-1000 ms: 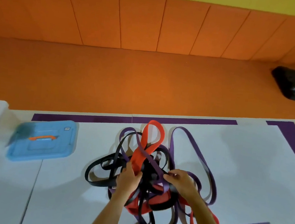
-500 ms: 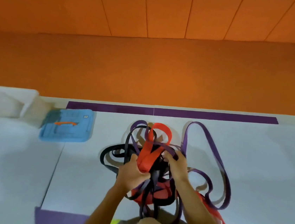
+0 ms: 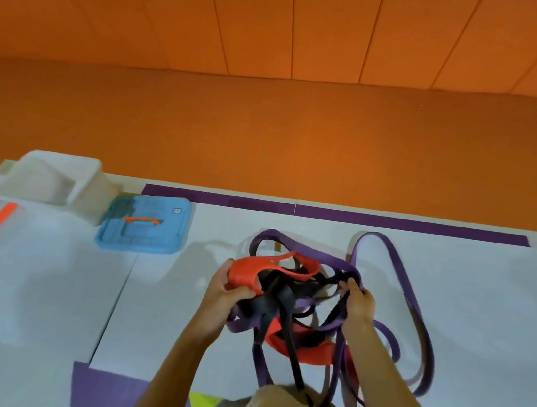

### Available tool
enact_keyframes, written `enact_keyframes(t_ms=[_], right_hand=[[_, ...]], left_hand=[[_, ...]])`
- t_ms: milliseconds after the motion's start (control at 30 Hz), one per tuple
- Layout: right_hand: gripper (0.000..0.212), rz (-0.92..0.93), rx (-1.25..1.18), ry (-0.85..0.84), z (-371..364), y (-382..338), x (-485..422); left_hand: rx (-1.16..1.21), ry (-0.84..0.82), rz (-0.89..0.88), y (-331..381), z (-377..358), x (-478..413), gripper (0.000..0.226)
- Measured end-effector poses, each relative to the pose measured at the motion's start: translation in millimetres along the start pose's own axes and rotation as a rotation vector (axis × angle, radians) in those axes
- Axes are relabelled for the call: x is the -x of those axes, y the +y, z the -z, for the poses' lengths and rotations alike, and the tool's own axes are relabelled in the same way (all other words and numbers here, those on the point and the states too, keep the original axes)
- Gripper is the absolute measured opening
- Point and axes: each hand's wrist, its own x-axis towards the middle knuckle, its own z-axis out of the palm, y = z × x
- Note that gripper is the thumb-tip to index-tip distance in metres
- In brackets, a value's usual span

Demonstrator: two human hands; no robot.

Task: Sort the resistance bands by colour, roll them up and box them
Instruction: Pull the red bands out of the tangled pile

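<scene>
One wide-angle head view looks forward and steeply down, close above the left hand (image 3: 224,293) and right hand (image 3: 361,306), facing an orange padded wall (image 3: 279,37).

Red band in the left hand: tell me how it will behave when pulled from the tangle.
Probably floppy: the red band folds limply over the left hand. It likely drags others along, since black bands and purple bands cross it. Being flat, it should not roll.

lid (image 3: 142,239): light blue, orange handle (image 3: 141,220) | box (image 3: 59,179) left of lid: milky white | right of lid: orange-red band (image 3: 246,272), purple band (image 3: 399,275), black band (image 3: 285,305) | mat (image 3: 51,279) under lid: pale grey, purple stripe (image 3: 359,217)
</scene>
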Motion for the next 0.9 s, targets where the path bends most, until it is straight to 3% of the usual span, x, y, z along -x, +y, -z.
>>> enact_keyframes(t_ms=[100, 167, 267, 367, 433, 533, 633, 733, 800, 900], right_hand=[[0.026, -0.044, 0.111, 0.012, 9.7, 6.1, 0.4], [0.024, -0.026, 0.193, 0.008, 14.0, 8.5, 0.9], [0.027, 0.071, 0.252, 0.064, 25.4, 7.1, 0.2], [0.026, 0.122, 0.277, 0.150, 43.0, -1.1, 1.6], [0.036, 0.168, 0.472, 0.142, 49.3, -1.8, 4.1], [0.044, 0.422, 0.622, 0.106, 41.5, -1.3, 22.7], [0.030, 0.684, 0.542, -0.154, 15.3, -12.6, 47.3], [0.050, 0.751, 0.660, -0.572, -23.4, -17.6, 78.8], [0.064, 0.880, 0.744, -0.599, -43.6, -7.1, 92.0], [0.059, 1.002, 0.798, -0.506, -56.8, 9.7, 96.3]], left_hand=[[0.281, 0.028, -0.019, 10.6, 2.8, -7.4, 0.034], [0.346, 0.021, -0.018, 14.9, 2.3, -13.6, 0.035], [0.266, -0.060, -0.002, 21.2, 11.8, -21.9, 0.042], [-0.009, -0.309, 0.030, 26.2, 33.2, -32.7, 0.065], [-0.092, -0.425, 0.078, 25.0, 36.8, -34.5, 0.071], [-0.039, -0.324, 0.116, 14.6, 23.0, -29.9, 0.069], [0.157, -0.189, 0.087, 12.0, 5.6, -30.0, 0.065], [0.296, -0.117, 0.030, 19.8, -4.3, -34.6, 0.062], [0.355, -0.094, 0.022, 26.4, -8.4, -34.3, 0.060], [0.416, -0.074, 0.016, 30.6, -6.6, -29.5, 0.060]])
